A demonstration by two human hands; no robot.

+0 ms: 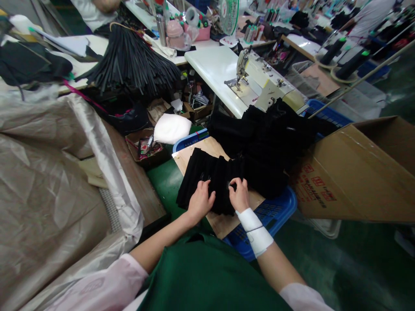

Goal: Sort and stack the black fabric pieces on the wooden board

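A row of folded black fabric pieces (194,172) lies on a brown board (222,224) across a blue plastic basket (285,203). My left hand (201,201) is at the near left side of the row, its bent fingers gripping the dark cloth and its thumb toward the right. Just to the right, my right hand (239,194) pinches the same black fabric between thumb and fingers, beside a small pale tag. White wrapping (255,231) covers that wrist. Exactly which layers the fingertips hold is hard to see in the dark cloth.
Behind the row rises a bigger black fabric heap (269,147). An open cardboard box (353,172) stands at the right, and a cloth-lined bin (48,194) at the left. Beyond are a sewing machine (269,80), black strips (129,60) and a white bundle (172,128).
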